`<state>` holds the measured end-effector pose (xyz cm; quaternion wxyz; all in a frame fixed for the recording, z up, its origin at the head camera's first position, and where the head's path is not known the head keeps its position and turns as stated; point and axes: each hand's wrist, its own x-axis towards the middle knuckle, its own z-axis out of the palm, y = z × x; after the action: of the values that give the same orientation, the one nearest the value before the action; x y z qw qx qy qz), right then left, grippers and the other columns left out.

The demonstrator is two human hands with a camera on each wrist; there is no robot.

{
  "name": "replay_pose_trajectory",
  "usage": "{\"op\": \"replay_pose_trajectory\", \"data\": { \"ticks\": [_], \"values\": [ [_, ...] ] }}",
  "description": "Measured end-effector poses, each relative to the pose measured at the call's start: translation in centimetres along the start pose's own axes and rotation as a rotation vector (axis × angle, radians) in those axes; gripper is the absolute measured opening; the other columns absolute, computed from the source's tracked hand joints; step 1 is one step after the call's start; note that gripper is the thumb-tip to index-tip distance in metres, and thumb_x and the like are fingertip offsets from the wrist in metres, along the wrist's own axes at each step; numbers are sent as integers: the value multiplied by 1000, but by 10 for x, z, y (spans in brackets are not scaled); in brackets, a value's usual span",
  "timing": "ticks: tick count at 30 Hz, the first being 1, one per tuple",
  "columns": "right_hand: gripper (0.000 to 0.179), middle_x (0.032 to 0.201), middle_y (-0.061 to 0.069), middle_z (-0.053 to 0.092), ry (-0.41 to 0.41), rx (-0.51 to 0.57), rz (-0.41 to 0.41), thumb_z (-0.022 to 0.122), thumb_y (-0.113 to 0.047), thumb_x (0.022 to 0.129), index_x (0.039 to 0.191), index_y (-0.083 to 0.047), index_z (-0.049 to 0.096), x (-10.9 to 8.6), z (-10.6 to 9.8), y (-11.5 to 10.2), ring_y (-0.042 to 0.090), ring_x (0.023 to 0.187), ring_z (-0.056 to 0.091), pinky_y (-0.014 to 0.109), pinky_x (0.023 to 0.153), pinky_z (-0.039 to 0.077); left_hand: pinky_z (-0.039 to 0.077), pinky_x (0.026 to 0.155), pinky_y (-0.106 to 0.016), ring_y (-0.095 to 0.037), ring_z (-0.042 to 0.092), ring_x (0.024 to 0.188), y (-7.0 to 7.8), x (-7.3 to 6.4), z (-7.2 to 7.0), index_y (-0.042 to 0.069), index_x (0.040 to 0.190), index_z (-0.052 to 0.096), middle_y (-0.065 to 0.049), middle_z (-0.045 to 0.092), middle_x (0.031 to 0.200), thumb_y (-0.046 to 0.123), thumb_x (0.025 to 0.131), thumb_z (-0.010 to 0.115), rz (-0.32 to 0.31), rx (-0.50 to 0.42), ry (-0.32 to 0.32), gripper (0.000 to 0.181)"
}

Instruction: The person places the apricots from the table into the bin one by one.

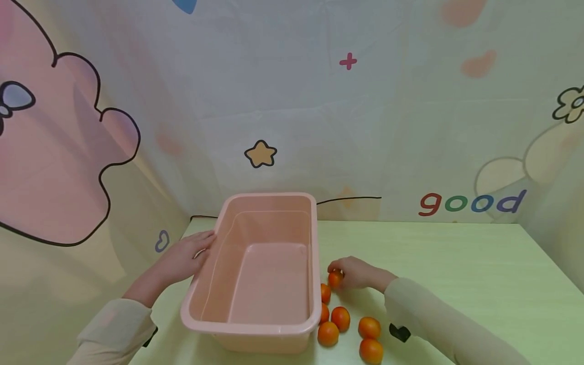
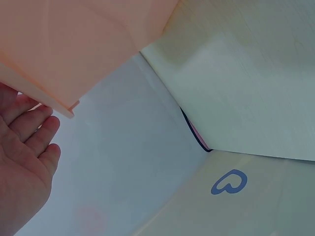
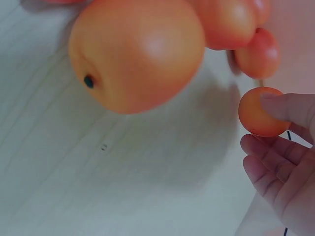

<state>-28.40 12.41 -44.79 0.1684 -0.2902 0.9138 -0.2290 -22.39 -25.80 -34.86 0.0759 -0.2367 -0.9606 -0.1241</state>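
Observation:
At the left rim of a pink plastic basin rests my left hand, its fingers touching the rim. In the left wrist view, the fingers of the left hand lie against the underside of the basin's rim. To the right of the basin, my right hand pinches an orange between thumb and fingers. The right wrist view shows the thumb on top of this smooth orange. More oranges lie on the table nearby, several close along the basin's right side.
Two oranges sit together near the right sleeve. The pale table meets a printed cloth backdrop at the back and sides. Inside, the basin's floor shows bare.

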Motion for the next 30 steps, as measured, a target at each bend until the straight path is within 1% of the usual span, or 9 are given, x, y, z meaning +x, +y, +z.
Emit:
{"op": "replay_pose_trajectory", "data": {
  "ticks": [2, 7, 12, 19, 24, 30],
  "values": [
    [32, 90, 3, 61, 8, -2, -31, 65, -2, 73, 104, 0, 60, -2, -4, 0, 17, 78, 50, 36, 77, 48, 35, 96, -51, -39, 41, 120, 0, 0, 0, -5, 125, 46, -23, 44, 130, 9, 88, 47, -8, -6, -4, 40],
    [32, 88, 4, 61, 24, -3, -101, 65, -3, 73, 103, 1, 60, -6, -15, -4, 16, 75, 51, 31, 72, 49, 36, 95, -51, -39, 42, 119, 1, 0, -3, -5, 124, 47, -23, 45, 129, 9, 87, 48, -3, -5, 1, 39],
    [32, 89, 3, 61, 30, -13, -138, 65, -3, 73, 104, 1, 60, -12, -27, -14, 15, 74, 51, 26, 69, 47, 36, 95, -50, -39, 42, 119, 1, -1, -2, -5, 124, 47, -23, 46, 129, 9, 88, 47, -2, 1, -2, 39],
    [32, 89, 2, 60, 25, 11, -120, 63, -3, 73, 104, -1, 60, -23, -49, -28, 14, 75, 50, 25, 68, 47, 35, 96, -51, -39, 41, 120, 0, -1, 0, -5, 125, 46, -23, 44, 130, 9, 88, 46, -10, 0, -12, 40],
    [29, 86, 0, 59, 35, -11, -115, 63, -3, 72, 102, -4, 60, -32, -66, -37, 13, 74, 49, 23, 66, 45, 35, 96, -51, -39, 40, 120, -1, -1, 1, -6, 125, 46, -23, 44, 130, 10, 88, 47, -15, 0, -15, 40],
    [27, 83, -1, 58, 48, -24, -114, 62, -4, 73, 99, -8, 61, -37, -84, -46, 13, 73, 49, 22, 64, 45, 35, 96, -51, -39, 40, 120, -1, 0, 1, -6, 125, 45, -23, 43, 131, 10, 88, 47, -19, -3, -18, 41]
  ]
}}
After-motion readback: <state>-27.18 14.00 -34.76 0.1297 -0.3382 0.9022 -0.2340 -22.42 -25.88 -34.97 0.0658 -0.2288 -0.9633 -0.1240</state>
